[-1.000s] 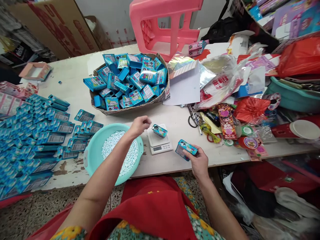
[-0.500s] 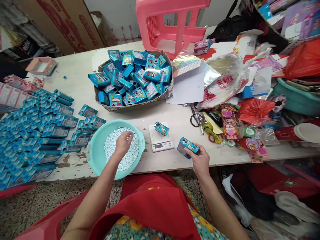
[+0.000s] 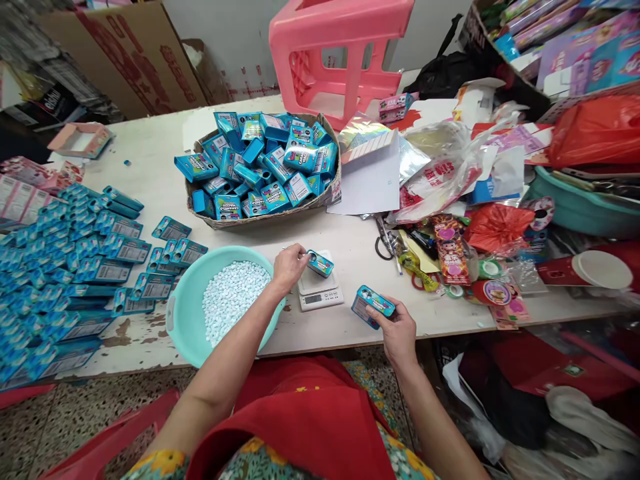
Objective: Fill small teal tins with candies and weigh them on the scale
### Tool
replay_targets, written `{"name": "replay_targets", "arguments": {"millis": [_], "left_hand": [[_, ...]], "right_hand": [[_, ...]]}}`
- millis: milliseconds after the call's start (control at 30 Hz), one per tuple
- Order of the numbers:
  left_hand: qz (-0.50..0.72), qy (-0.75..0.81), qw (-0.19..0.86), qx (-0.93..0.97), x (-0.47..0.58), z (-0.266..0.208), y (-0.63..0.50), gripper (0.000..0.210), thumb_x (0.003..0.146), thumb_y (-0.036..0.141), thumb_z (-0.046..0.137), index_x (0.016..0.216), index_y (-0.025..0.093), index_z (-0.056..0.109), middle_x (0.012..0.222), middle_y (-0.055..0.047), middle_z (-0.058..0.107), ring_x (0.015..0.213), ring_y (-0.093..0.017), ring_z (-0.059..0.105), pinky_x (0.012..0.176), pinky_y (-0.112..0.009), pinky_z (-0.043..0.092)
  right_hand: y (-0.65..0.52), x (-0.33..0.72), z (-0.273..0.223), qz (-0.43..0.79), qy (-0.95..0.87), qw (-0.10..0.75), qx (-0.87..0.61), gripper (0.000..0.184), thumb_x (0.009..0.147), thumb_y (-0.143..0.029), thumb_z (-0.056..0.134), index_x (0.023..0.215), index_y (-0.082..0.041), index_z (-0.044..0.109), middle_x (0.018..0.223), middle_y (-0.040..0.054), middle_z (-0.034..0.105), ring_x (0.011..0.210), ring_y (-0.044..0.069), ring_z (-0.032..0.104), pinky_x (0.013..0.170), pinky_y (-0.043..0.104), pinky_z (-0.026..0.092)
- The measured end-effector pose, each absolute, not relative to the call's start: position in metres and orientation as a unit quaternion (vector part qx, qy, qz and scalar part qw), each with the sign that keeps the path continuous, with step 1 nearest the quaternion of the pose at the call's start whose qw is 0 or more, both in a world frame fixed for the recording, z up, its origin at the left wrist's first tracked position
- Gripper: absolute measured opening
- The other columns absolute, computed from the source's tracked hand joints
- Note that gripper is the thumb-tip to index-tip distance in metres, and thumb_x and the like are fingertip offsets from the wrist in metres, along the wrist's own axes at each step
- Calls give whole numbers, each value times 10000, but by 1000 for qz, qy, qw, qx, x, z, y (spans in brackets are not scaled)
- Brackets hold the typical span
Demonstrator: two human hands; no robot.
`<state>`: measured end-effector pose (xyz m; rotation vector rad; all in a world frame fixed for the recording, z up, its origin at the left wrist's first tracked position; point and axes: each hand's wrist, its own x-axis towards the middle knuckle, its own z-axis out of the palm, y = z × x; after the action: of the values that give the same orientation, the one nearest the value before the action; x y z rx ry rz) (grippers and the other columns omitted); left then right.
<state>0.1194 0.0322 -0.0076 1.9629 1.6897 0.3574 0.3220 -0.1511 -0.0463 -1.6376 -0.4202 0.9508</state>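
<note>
Left hand (image 3: 289, 267) pinches at 1 box (image 3: 320, 263) lying lengthwise left-right on the scale (image 3: 320, 293); right hand (image 3: 397, 327) grasps another box (image 3: 373, 305) near the table edge (image 3: 450, 323).

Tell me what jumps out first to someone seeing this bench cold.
The blue boxes: heaped in a basket at table centre and spread flat across the left. In front, a teal basin of white pellets; the left hand at a small tin on a scale, the right hand holding another tin.
</note>
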Motion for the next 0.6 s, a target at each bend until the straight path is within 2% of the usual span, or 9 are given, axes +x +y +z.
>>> {"name": "replay_targets", "arguments": {"millis": [100, 167, 267, 333, 500, 600], "left_hand": [[148, 645, 249, 707, 99, 7, 29, 163, 817, 228, 470, 795, 192, 628, 812, -32, 668, 746, -158, 585, 711, -251, 396], [103, 662, 222, 709, 72, 18, 22, 189, 819, 237, 456, 840, 194, 639, 844, -43, 672, 781, -180, 597, 723, -265, 404], [8, 679, 175, 713, 27, 28, 10, 281, 813, 309, 493, 1026, 192, 633, 1044, -95, 648, 958, -260, 586, 775, -316, 417], [-9, 690, 171, 703, 6, 29, 3, 360, 819, 363, 500, 1118, 192, 601, 1154, -110, 611, 1030, -284, 567, 800, -336, 423], [14, 706, 246, 664, -6, 19, -7, 337, 843, 420, 470, 1076, 216, 602, 1123, -59, 648, 887, -226, 624, 748, -307, 430], [26, 706, 254, 661, -5, 10, -13, 327, 843, 433, 467, 1049, 220, 605, 1083, -55, 663, 870, -222, 626, 743, -303, 424]], "right_hand": [[-151, 324, -47, 404, -180, 563, -699, 555, 530, -378, 828, 994, -163, 614, 882, 54, 679, 793, 201, 613, 767, 389, 513], [-150, 326, -51, 401, -179, 566, -698, 560, 534, -381, 826, 1002, -164, 610, 895, 54, 675, 803, 203, 613, 781, 394, 512], [-146, 329, -65, 372, -188, 585, -696, 567, 564, -385, 812, 1034, -166, 581, 946, 59, 653, 849, 206, 607, 832, 412, 497], [-141, 330, -80, 330, -212, 603, -695, 560, 584, -390, 799, 1037, -166, 560, 977, 60, 629, 883, 206, 597, 874, 423, 479], [-138, 332, -111, 265, -273, 605, -700, 502, 655, -413, 746, 1030, -168, 520, 1025, 67, 584, 938, 210, 576, 920, 459, 452], [-144, 330, -99, 191, -374, 553, -720, 550, 686, -379, 740, 1128, -175, 484, 1217, 128, 512, 1144, 264, 496, 1000, 523, 382]]}}
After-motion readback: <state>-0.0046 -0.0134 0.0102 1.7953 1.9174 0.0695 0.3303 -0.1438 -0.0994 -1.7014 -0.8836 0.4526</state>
